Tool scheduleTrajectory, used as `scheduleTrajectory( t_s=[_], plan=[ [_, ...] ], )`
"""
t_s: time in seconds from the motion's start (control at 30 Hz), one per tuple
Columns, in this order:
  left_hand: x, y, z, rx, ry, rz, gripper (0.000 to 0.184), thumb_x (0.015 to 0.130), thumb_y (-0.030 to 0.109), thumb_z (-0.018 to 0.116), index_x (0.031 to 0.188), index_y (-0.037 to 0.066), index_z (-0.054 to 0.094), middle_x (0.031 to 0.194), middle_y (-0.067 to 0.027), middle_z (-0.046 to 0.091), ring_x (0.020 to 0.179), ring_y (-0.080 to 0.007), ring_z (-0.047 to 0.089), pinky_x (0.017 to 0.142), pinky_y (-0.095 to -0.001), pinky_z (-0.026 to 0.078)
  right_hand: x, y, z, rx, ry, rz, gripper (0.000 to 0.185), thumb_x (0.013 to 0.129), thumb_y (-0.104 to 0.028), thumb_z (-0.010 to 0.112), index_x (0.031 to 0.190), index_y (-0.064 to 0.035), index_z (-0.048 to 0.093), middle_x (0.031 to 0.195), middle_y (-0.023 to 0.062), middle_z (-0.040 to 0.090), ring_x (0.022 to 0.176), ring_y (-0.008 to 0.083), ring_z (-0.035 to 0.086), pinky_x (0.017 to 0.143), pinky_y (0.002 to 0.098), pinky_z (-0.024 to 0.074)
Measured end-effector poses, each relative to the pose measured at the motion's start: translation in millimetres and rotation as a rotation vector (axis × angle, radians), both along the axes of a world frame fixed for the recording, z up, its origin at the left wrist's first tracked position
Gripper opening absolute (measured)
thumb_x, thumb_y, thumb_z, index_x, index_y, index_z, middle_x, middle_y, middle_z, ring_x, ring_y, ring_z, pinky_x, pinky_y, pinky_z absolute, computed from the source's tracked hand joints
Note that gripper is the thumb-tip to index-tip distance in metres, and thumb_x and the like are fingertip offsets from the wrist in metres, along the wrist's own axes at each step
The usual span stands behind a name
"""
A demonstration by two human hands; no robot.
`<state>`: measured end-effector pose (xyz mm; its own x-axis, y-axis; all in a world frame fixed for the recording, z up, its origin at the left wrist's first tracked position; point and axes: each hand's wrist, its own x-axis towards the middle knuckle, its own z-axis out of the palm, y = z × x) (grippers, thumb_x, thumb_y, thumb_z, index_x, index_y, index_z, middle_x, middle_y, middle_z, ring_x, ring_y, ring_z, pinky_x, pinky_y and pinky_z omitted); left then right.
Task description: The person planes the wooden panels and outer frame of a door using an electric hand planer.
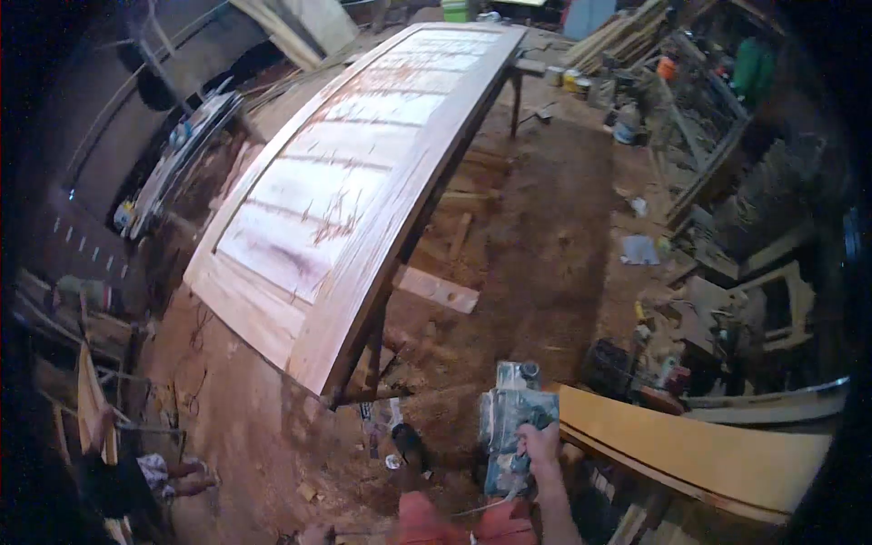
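Note:
My right hand [542,443] is wrapped round the handle of a teal electric planer [505,427], which hangs over the floor in front of my legs. A cord runs from its lower end toward my red shorts. At the bottom edge shows a small part of what looks like my left hand [316,534]; its fingers are too dim to make out. Ahead stands a large panelled wooden door [363,182], laid flat on supports. Wood shavings lie scattered over its panels and near rail.
A yellowish board [699,445] lies to the right, close to the planer. One support beam [437,289] juts out from under the door. Timber, cans and tools crowd the right side. At lower left, part of another person [177,477] shows.

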<state>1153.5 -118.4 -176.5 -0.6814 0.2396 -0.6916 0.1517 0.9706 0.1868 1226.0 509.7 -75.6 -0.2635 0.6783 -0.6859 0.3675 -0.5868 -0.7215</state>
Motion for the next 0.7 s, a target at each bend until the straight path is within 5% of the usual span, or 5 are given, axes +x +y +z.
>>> scheduleTrajectory(
  t_s=[0.13, 0.33, 0.53, 0.63, 0.7],
  plan=[
    [32.4, 8.2, 71.3, -0.052, 0.005, 0.160, 0.034, 0.099, 0.034, 0.052, 0.120, 0.009, 0.063, 0.092, -0.0221, 0.070, 0.087, -0.0412, 0.067, 0.078, -0.0527, 0.053, 10.0, 63.5, 94.9, 0.226, 0.078, 0.033, 0.015, 0.076, 0.001, 0.063, 0.089, 0.0041, 0.057, 0.062, 0.0075, 0.057, 0.040, 0.0171, 0.052, 0.036, 0.0318, 0.0422],
    [119.1, 105.9, 69.0, 0.150, -0.046, 0.330, 0.033, 0.101, 0.033, 0.050, 0.113, 0.007, 0.064, 0.088, -0.0218, 0.068, 0.083, -0.0384, 0.066, 0.076, -0.0505, 0.053, 2.9, 165.9, 137.1, 0.395, 0.018, 0.034, 0.009, 0.076, 0.000, 0.063, 0.083, 0.0023, 0.057, 0.060, 0.0061, 0.055, 0.040, 0.0162, 0.051, 0.036, 0.0323, 0.0406],
    [117.2, 253.1, 29.5, 0.462, -0.038, 0.352, 0.033, 0.103, 0.032, 0.048, 0.107, 0.004, 0.066, 0.083, -0.0216, 0.067, 0.079, -0.0357, 0.066, 0.074, -0.0484, 0.053, -46.6, 259.0, 193.5, 0.418, 0.100, -0.071, 0.015, 0.076, -0.002, 0.064, 0.067, -0.0005, 0.053, 0.053, 0.0051, 0.051, 0.038, 0.0166, 0.049, 0.037, 0.0332, 0.0389],
    [65.8, 281.8, -45.6, 0.517, -0.122, 0.225, 0.040, 0.107, 0.036, 0.046, 0.101, 0.001, 0.066, 0.081, -0.0172, 0.068, 0.076, -0.0302, 0.063, 0.072, -0.0445, 0.052, -59.8, 319.5, 187.5, 0.489, 0.110, -0.011, 0.014, 0.080, -0.004, 0.063, 0.071, -0.0023, 0.052, 0.056, 0.0048, 0.051, 0.039, 0.0162, 0.046, 0.038, 0.0333, 0.0379],
    [11.6, 330.6, -74.5, 0.519, -0.411, 0.593, 0.044, 0.106, 0.040, 0.049, 0.103, 0.000, 0.068, 0.091, -0.0156, 0.072, 0.083, -0.0289, 0.065, 0.076, -0.0438, 0.052, -84.0, 360.4, 186.1, 0.473, 0.140, -0.021, 0.012, 0.081, -0.005, 0.064, 0.077, -0.0026, 0.053, 0.059, 0.0048, 0.050, 0.040, 0.0164, 0.046, 0.038, 0.0330, 0.0374]
  ],
)
